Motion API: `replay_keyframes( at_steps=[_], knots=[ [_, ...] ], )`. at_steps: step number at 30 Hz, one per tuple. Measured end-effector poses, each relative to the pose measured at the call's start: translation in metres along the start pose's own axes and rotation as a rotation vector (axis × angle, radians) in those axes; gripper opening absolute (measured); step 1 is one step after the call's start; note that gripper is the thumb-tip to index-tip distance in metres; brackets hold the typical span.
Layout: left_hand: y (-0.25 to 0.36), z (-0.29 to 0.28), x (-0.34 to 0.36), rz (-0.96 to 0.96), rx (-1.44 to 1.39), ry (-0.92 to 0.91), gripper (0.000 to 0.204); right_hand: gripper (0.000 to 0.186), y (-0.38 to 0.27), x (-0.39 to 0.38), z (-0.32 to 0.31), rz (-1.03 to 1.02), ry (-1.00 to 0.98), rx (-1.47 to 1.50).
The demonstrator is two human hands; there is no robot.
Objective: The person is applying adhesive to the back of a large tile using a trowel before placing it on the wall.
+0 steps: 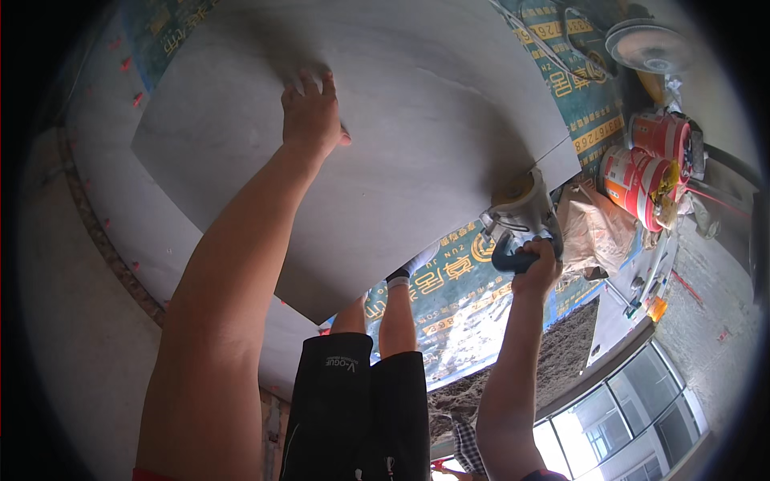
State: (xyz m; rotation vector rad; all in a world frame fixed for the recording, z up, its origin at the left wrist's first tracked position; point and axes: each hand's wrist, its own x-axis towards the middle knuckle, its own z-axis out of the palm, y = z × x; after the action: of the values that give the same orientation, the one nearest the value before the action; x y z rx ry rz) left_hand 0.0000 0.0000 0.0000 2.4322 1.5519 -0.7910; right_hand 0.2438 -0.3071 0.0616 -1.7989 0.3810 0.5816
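The left hand [311,112] lies palm down on the large grey slab [401,160], fingers extended and a little apart, with nothing in its grip. The right hand [539,264] is wrapped round the dark handle of a handheld power cutter [525,210], which rests at the slab's right-hand edge; a thin straight line runs across the slab from the front of the tool to the rim. The slab spreads out in front of the person, over a green floor covering [457,289] printed in yellow (what carries its weight cannot be seen).

Just beyond the cutter, a crumpled beige bag [595,224] slumps on the covering, its contents hidden. Right next to it stand two red-and-white buckets, a nearer bucket [630,180] and a farther bucket [659,132]. Something yellowish and crumpled [666,196] sits at the nearer one's mouth; how full either is, I cannot tell. Farther up lie loose cables [533,36] near a round, pale disc-shaped object [648,48]. Toward the lower right are dark, loose soil-like material [553,353] and a wide window [622,417].
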Motion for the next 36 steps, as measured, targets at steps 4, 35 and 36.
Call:
replay_keyframes(
  at_steps=[4,35,36],
  knots=[
    [0.002,0.001,0.001,0.003,-0.019,0.012,0.117,0.017,0.001,0.001,0.000,-0.037,0.036,0.009],
    [0.026,-0.024,-0.008,-0.029,0.105,0.085,0.104,0.026,-0.028,-0.077,-0.221,0.296,0.129,0.772],
    [0.029,-0.022,-0.010,-0.038,0.072,0.096,0.097,0.027,-0.026,-0.067,-0.239,0.296,0.130,0.830]
  ],
)
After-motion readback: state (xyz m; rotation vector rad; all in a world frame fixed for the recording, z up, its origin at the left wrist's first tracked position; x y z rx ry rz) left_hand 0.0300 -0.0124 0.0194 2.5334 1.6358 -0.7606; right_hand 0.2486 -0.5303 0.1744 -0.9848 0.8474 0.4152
